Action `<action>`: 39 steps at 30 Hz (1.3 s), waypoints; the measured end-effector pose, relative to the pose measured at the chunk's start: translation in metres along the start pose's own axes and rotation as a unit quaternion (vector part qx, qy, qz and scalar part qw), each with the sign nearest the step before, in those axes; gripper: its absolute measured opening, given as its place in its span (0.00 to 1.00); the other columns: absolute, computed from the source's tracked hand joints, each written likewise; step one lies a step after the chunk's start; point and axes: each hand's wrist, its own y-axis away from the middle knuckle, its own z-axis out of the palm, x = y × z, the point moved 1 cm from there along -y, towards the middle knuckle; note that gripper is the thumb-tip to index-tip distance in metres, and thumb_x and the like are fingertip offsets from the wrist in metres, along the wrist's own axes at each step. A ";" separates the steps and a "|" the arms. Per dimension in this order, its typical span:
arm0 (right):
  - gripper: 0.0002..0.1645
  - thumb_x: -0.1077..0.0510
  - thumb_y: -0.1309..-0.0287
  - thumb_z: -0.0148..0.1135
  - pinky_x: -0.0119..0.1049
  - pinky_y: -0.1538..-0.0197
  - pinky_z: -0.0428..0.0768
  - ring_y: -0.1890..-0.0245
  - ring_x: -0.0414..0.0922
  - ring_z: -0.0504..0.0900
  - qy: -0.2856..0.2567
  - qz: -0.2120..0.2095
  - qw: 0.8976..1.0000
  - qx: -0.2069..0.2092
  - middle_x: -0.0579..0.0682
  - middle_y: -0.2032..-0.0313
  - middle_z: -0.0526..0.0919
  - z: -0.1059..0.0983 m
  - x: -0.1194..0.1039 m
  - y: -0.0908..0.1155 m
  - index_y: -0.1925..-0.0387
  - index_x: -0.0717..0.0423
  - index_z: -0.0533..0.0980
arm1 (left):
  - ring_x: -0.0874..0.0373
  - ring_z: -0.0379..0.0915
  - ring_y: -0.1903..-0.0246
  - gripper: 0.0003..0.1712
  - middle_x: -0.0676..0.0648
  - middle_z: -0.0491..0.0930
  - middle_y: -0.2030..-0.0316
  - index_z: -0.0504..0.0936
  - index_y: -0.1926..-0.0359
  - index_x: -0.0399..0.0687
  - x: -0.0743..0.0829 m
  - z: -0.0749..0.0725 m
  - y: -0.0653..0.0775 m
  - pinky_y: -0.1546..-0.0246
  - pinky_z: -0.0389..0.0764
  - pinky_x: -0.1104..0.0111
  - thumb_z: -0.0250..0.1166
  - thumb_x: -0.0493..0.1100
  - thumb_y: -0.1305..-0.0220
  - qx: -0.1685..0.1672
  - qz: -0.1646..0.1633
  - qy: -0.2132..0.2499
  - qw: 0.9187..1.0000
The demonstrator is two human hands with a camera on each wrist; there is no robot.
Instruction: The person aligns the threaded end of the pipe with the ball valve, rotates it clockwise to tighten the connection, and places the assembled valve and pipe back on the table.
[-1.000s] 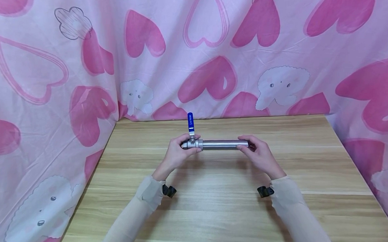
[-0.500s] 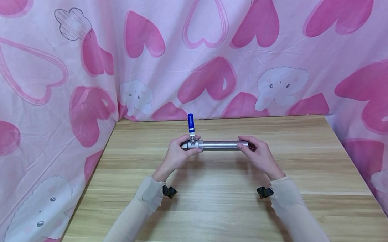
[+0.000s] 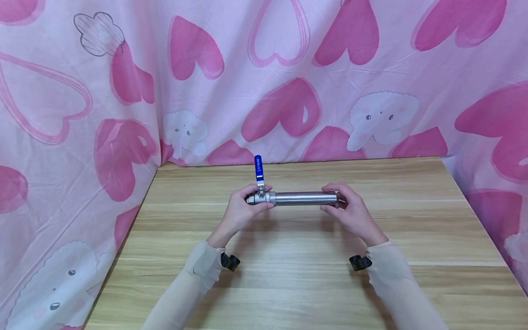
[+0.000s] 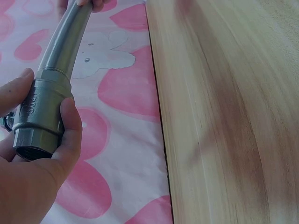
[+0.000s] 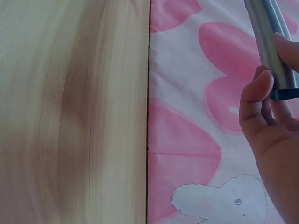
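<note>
A steel ball valve [image 3: 263, 197] with a blue lever handle [image 3: 258, 168] is joined to a straight metal pipe [image 3: 305, 198], both held level above the table. My left hand [image 3: 239, 209] grips the valve body between thumb and fingers, and the lever points away from me. In the left wrist view the valve [image 4: 42, 109] bears raised "304" lettering, and its hexagonal end is open. My right hand [image 3: 353, 211] holds the pipe's far right end, fingers behind and thumb along the near underside. The right wrist view shows the pipe's [image 5: 275, 60] hollow end between the fingers.
A wood-grain table [image 3: 286, 292] spreads beneath both hands. Pink curtains [image 3: 231, 100] printed with hearts hang along its back, left and right edges. A black camera mount sits at each wrist, the left mount [image 3: 230, 262] and the right mount [image 3: 360, 262].
My right thumb has slid from the pipe's front face down to its lower edge, uncovering more of the pipe end. The left hand and the valve stay nearly still.
</note>
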 end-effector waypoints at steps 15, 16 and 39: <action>0.24 0.59 0.43 0.68 0.22 0.52 0.75 0.53 0.45 0.75 0.021 -0.010 1.000 0.002 0.50 0.47 0.76 -0.001 0.000 -0.001 0.44 0.50 0.73 | 0.55 0.75 0.58 0.24 0.50 0.84 0.53 0.84 0.50 0.56 0.001 -0.001 -0.001 0.56 0.77 0.66 0.77 0.41 0.51 -0.006 -0.008 -0.002 1.000; 0.24 0.58 0.43 0.68 0.22 0.52 0.75 0.53 0.45 0.75 0.021 -0.009 1.000 0.001 0.49 0.48 0.76 -0.001 0.000 -0.001 0.44 0.50 0.73 | 0.55 0.75 0.58 0.24 0.50 0.84 0.53 0.84 0.50 0.55 0.001 -0.001 -0.001 0.56 0.77 0.66 0.77 0.41 0.51 -0.007 -0.008 -0.001 1.000; 0.23 0.56 0.42 0.67 0.24 0.57 0.77 0.57 0.44 0.76 0.014 0.012 1.000 0.000 0.53 0.49 0.78 -0.001 0.002 0.000 0.45 0.50 0.74 | 0.55 0.74 0.56 0.25 0.41 0.82 0.49 0.81 0.47 0.41 0.032 -0.002 0.010 0.54 0.75 0.68 0.73 0.35 0.48 -0.015 -0.024 -0.013 0.999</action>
